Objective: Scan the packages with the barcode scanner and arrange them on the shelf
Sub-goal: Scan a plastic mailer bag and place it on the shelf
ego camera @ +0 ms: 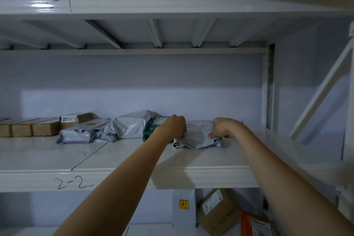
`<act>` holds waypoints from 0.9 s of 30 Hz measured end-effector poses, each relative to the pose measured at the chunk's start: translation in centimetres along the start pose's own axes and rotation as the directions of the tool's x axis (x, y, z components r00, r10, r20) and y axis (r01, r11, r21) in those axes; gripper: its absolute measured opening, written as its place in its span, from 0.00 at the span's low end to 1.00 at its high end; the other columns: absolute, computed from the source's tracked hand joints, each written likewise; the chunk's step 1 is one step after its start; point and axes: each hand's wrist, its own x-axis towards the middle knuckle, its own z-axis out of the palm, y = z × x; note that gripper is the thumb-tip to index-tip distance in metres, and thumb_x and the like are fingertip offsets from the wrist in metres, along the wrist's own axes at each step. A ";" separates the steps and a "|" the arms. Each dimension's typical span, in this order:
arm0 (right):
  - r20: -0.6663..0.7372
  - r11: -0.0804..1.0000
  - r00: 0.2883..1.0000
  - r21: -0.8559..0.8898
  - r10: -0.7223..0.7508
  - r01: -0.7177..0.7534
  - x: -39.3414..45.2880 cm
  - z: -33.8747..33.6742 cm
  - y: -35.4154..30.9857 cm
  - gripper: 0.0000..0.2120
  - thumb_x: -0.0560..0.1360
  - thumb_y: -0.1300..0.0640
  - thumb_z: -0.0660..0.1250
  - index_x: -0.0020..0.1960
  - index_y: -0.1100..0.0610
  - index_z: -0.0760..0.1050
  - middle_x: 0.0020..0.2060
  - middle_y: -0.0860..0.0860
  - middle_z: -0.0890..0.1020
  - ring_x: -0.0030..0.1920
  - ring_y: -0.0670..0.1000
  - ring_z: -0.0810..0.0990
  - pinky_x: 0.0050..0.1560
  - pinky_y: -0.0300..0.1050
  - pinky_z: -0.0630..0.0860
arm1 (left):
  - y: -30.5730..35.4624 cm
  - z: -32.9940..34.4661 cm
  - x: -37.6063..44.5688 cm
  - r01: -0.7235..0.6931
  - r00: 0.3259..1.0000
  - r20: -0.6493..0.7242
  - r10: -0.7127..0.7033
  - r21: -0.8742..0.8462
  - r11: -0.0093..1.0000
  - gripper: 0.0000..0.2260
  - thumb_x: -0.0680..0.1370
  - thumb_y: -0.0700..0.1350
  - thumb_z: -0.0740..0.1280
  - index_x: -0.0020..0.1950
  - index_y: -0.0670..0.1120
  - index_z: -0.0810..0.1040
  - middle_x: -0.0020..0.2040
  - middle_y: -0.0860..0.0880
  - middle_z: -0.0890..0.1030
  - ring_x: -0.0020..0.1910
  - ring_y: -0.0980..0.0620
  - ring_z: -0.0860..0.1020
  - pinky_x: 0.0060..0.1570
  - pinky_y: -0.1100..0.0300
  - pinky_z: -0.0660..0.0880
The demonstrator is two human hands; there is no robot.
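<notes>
On the "2-2" Shelf: A Grey Bag Being Set in Line

Against the back of the white shelf (pixel 191 174) marked "2-2", both arms reach in to a grey mailing bag (pixel 197 138). The left hand (pixel 175 126) holds the bag's left end with fingers curled down over it. The right hand (pixel 223 128) pinches the right end, thumb showing at the front edge. Holding both ends looks like a way to keep the soft bag flat and slide it squarely into place, judging from the task.

The bag lies flat on the shelf at the right end of the row, its long axis running left to right along the shelf, with a white label on top facing up. Its front edge is crumpled and folded under. Just left of the bag, touching or nearly so, sits a green parcel (pixel 151 130), partly behind the left hand. Further left come more grey bags (pixel 107 128) heaped together, then brown boxes (pixel 32 126) in a line. Placing the bag beside the green parcel extends that row rightward. No scanner is in view, so whether the bag has been scanned cannot be told.
</notes>
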 end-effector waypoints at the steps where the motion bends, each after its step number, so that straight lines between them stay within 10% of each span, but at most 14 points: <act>1: -0.002 1.000 1.000 0.012 -0.001 0.001 0.4 0.1 -0.1 0.13 0.79 0.50 0.68 0.45 0.60 0.72 0.33 0.52 0.74 0.29 0.51 0.69 0.29 0.40 0.65 | -0.1 0.1 0.3 0.004 1.000 -0.002 -0.004 0.019 1.000 0.11 0.78 0.39 0.67 0.60 0.44 0.81 0.61 0.42 0.78 0.62 0.42 0.74 0.61 0.51 0.74; 15: -0.134 0.972 0.990 0.235 0.035 -0.002 6.6 2.7 -0.1 0.23 0.79 0.53 0.68 0.67 0.67 0.72 0.61 0.61 0.80 0.59 0.59 0.80 0.53 0.46 0.76 | -3.9 3.0 3.5 0.085 0.981 -0.177 -0.075 0.048 0.995 0.12 0.79 0.42 0.66 0.62 0.46 0.79 0.60 0.43 0.80 0.58 0.42 0.78 0.55 0.51 0.76; 27: -0.271 0.933 0.959 0.359 0.082 0.022 6.9 4.3 0.0 0.18 0.79 0.53 0.66 0.65 0.62 0.74 0.61 0.60 0.80 0.59 0.60 0.79 0.47 0.41 0.71 | -2.1 3.6 2.8 0.132 0.965 -0.241 -0.105 0.099 0.986 0.13 0.78 0.37 0.62 0.61 0.45 0.78 0.60 0.44 0.77 0.59 0.41 0.76 0.61 0.46 0.73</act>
